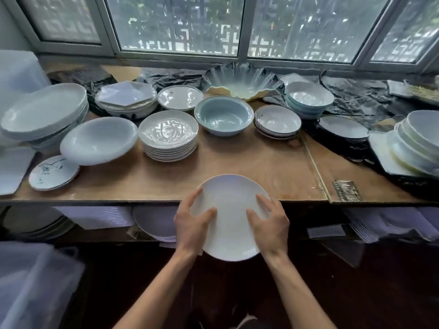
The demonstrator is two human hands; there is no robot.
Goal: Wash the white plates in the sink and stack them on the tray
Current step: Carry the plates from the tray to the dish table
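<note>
Right now we hold a white plate (230, 219) in both hands, face up, over the near edge of a wooden worktop (237, 162), half of it jutting out past the edge toward us. Our left hand (190, 224) grips its left rim, thumb on the plate's face and fingers curled around the edge. Our right hand (270, 222) grips the right rim the same way.

Farther back on the worktop, just left of centre, stands a stack of white plates (169, 136). To its right sits a pale blue bowl (224, 116), then a shallow dark-rimmed dish (277, 121). On the left rests a large white oval dish (98, 140), tilted, and near the left front a small plate with a dark painted motif (53, 173). Behind everything runs a wide window (190, 22).
</note>
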